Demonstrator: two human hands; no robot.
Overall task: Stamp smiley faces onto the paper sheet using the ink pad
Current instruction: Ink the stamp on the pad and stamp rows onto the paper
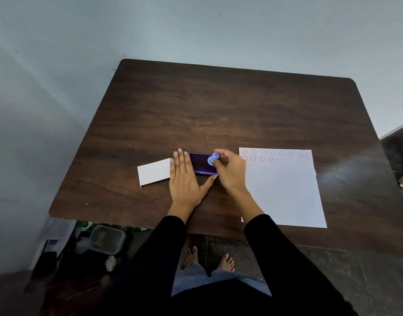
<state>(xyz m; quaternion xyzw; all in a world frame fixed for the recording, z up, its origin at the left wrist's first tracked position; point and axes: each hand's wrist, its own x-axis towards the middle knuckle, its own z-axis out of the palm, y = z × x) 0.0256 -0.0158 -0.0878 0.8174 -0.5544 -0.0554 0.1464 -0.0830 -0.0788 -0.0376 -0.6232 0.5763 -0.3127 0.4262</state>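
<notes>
A purple ink pad lies open on a dark wooden table, its dark inked surface facing up, with a white lid or card lying just to its left. The person's right hand pinches a small blue stamp between thumb and fingertips, fingers closed narrowly around it, the stamp's round face tilted over the right end of the pad; whether it touches the ink cannot be told. The left hand lies flat, palm down, fingers straight and close together, thumb spread wide toward the pad's near edge, covering the pad's left side and holding nothing. Both forearms, in black sleeves, reach forward from the near table edge, the right wrist bent inward toward the pad. To the right, just beside the right hand, a white paper sheet lies flat, with red smiley faces in a full row along its far edge and a second, shorter row below. Under the table's left corner sits a pale plastic tub, contents unclear.
</notes>
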